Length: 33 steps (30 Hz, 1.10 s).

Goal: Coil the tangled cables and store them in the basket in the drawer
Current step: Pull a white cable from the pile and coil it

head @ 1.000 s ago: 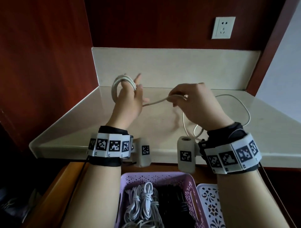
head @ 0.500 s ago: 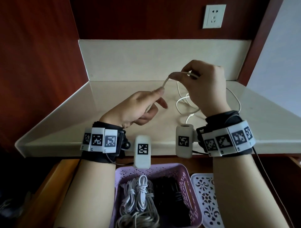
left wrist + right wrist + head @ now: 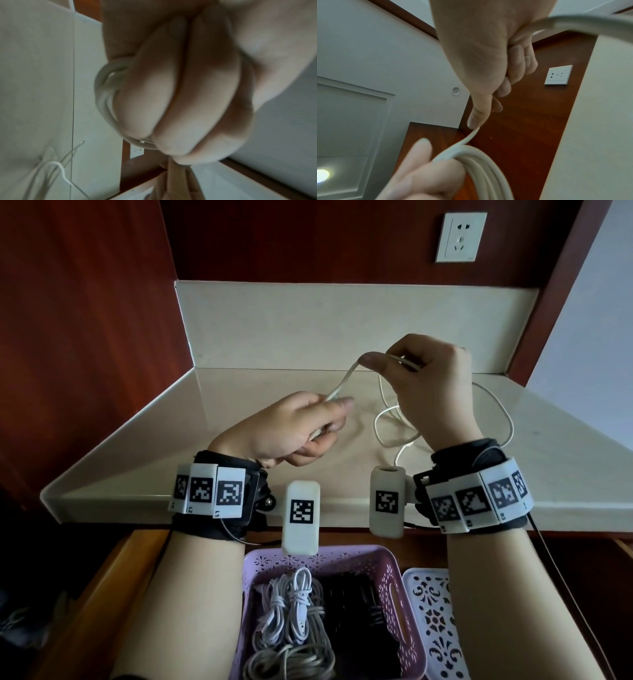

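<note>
**Three views, one corner**

The head camera looks down and forward over the desk (image 3: 565,460) toward the wall socket (image 3: 460,237). The left wrist camera sits close behind curled fingers (image 3: 197,94). The right wrist camera looks upward along the hand; all three share the white cable (image 3: 481,169) and socket.

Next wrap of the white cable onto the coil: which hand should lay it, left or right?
Right, probably. The right hand pinches the free run of the white cable, with slack trailing on the counter behind it. The left hand grips the finished loops, so it serves best as the form.
</note>
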Available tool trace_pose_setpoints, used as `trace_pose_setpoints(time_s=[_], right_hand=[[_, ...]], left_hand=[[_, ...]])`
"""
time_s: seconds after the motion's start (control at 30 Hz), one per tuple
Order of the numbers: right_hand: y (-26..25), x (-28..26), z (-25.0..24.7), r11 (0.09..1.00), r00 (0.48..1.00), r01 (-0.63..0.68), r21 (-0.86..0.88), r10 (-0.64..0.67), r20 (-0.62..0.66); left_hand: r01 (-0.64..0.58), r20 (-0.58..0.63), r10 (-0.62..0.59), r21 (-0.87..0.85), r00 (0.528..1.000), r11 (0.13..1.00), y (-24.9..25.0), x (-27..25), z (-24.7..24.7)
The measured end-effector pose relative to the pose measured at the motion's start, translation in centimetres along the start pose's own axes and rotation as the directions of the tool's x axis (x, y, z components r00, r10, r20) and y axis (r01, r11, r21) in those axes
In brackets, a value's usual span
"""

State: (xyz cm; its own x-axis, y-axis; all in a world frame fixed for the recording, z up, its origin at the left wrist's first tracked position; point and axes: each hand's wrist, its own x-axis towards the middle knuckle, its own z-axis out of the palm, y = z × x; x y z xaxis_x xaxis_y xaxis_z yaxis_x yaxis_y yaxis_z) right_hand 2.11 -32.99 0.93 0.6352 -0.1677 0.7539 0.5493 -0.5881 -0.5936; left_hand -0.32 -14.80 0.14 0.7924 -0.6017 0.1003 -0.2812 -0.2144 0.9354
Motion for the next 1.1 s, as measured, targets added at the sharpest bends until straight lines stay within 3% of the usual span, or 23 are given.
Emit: trace_pose_setpoints(time_s=[0.13,0.3,0.47,0.57,0.67,0.77,0.87,0.93,1.03,1.1], right_hand=[[0.2,-0.3,0.3,1.0,1.0,0.015,0.002,-0.015,0.01],[-0.3,-0.2,0.3,0.995,0.993,0.087,0.038,-0.084,-0.077],[0.8,-0.7,1.6,0.998,0.998,0.044,0.055,-0.046,0.047],[1.6,-1.3,2.4,0.992,0.979,0.11,0.066,-0.12,0.167],[2.2,-1.6,2.8,0.999,0.904,0.022,0.027,-0.031,0.425],[2.0,-2.0,3.0,0.997,0.8,-0.07,0.033,0.037,0.599],[1.4,-2.5,3.1,0.995,0.693,-0.099,0.029,0.048,0.719],[0.8,-2.7,3.1,0.997,0.589,-0.053,-0.048,0.07,0.805],[0.0,-3.0,3.3,0.99,0.451,-0.003,-0.138,0.125,0.884],[-0.3,-3.0,3.2,0.988,0.426,-0.008,-0.152,0.141,0.894]], left_hand=[[-0.049,-0.043,0.048,-0.008,0.998,0.999,0.3,-0.4,-0.2],[-0.073,-0.048,0.066,-0.174,0.997,0.982,-0.3,0.0,-0.8],[-0.14,-0.072,0.121,-0.394,0.99,0.908,-0.3,0.0,-1.0],[-0.221,-0.126,0.184,-0.638,0.975,0.737,-0.6,0.5,-1.7],[-0.358,-0.25,0.28,-0.815,0.927,0.456,-1.0,0.8,-2.9],[-0.536,-0.472,0.311,-0.828,0.825,0.163,-1.4,0.6,-3.7],[-0.691,-0.684,0.219,-0.721,0.696,-0.057,-1.7,0.3,-4.4],[-0.779,-0.777,0.134,-0.625,0.615,-0.047,-1.5,0.3,-4.9],[-0.851,-0.86,0.048,-0.492,0.508,0.182,-1.3,0.5,-5.1],[-0.839,-0.885,0.009,-0.438,0.466,0.324,-1.6,0.9,-5.1]])
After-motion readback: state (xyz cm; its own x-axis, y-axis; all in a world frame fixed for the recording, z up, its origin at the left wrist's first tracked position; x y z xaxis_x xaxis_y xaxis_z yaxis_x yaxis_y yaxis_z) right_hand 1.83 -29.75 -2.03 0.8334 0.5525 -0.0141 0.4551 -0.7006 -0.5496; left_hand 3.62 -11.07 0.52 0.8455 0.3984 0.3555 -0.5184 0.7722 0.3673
